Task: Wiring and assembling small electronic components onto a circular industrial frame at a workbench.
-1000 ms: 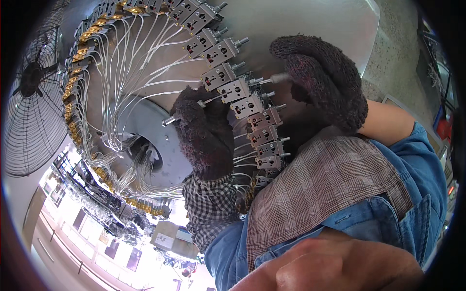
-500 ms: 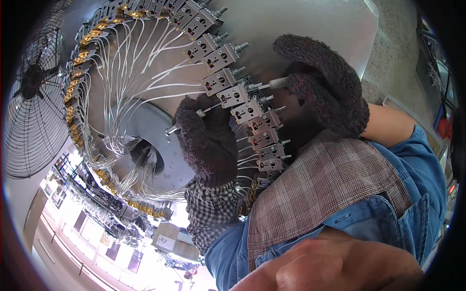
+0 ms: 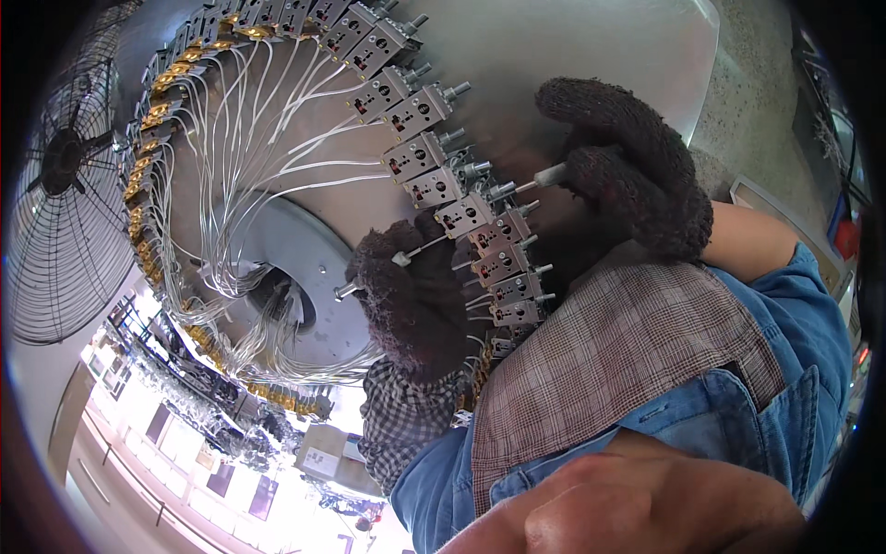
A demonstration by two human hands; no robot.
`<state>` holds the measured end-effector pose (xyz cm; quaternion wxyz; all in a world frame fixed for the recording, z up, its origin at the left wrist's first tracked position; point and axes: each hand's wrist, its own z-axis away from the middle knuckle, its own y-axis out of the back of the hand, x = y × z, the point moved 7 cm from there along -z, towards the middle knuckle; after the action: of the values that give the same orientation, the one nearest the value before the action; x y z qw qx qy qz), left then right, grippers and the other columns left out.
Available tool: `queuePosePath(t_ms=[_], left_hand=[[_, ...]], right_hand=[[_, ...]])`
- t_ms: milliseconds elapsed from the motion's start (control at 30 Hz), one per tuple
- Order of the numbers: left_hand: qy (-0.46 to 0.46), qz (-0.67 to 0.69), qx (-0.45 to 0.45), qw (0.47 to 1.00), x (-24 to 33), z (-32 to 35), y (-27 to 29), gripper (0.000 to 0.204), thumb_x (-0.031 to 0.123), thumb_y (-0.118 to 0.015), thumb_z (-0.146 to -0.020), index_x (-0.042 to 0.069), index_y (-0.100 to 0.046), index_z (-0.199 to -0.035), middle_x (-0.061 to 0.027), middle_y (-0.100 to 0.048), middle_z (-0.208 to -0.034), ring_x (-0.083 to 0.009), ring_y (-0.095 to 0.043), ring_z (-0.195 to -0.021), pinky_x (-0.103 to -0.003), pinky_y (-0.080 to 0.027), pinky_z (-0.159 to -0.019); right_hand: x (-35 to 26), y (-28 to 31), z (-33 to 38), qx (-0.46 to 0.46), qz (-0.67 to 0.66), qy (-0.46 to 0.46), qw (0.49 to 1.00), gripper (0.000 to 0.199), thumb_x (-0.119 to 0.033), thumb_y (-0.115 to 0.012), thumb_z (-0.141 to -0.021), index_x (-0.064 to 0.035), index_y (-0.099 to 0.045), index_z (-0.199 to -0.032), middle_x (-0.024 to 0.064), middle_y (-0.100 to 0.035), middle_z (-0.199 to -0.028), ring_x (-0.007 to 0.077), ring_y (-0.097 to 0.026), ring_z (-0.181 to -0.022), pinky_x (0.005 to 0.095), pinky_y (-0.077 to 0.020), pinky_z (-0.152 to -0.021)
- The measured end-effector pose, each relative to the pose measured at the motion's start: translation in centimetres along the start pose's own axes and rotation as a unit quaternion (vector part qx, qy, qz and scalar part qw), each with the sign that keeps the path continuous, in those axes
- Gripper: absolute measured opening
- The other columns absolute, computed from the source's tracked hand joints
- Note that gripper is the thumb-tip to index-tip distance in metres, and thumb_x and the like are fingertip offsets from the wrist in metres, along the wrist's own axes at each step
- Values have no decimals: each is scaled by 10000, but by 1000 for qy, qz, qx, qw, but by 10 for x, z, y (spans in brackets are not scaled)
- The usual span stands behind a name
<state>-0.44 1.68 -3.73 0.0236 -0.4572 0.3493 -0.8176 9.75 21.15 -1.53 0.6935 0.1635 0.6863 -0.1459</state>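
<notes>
Switch blocks [image 3: 466, 214] in curved row between both gloved hands. Left hand [image 3: 411, 300] pinches thin metal rod [image 3: 420, 249]; right hand [image 3: 637, 166] grips white-tipped tool [image 3: 544, 175] just beside row.

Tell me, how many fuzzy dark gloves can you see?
2. The left glove is inside the wire ring holding a metal pin; the right glove is outside it, gripping a silver tool.

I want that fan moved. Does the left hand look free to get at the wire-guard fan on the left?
Probably not right away: the left hand grips a thin metal rod at the ring of grey blocks, and the fan stands apart beyond the ring.
</notes>
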Motion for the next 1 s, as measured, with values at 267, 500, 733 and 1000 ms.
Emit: queuePosePath(t_ms=[267,500,733,1000], left_hand=[[20,50,-38,998,-2,-4,-11,264,284,-455,-909,128,-516,-1112,-43,-561,-1083,-242,-487,-1094,-468,-384,-944],[-7,79,-62,995,-7,-4,-5,275,286,-423,-922,122,-494,-1130,-57,-546,-1104,-250,-501,-1071,-447,-443,-872],[46,-7,5,999,-8,-6,5,321,353,-430,-910,71,-460,-1060,-130,-536,-1082,-285,-546,-929,-400,-486,-690],[64,15,20,998,-10,-5,1,294,325,-425,-917,82,-466,-1076,-118,-551,-1063,-284,-568,-901,-402,-498,-662]], right_hand=[[-7,-8,-1,-83,122,100,984,410,-119,-510,-872,30,-401,-1238,141,-605,-967,185,-599,-727,276,-495,-603],[-3,-12,3,-121,245,155,949,371,-102,-516,-869,1,-439,-1216,129,-574,-1056,183,-589,-890,285,-499,-732],[-36,-13,-9,-49,284,226,931,320,-73,-550,-836,0,-504,-1145,147,-583,-1035,202,-599,-872,286,-496,-736],[-17,-5,-12,-70,165,80,981,336,-73,-586,-806,-21,-519,-1131,106,-580,-1053,218,-604,-881,285,-493,-727]])
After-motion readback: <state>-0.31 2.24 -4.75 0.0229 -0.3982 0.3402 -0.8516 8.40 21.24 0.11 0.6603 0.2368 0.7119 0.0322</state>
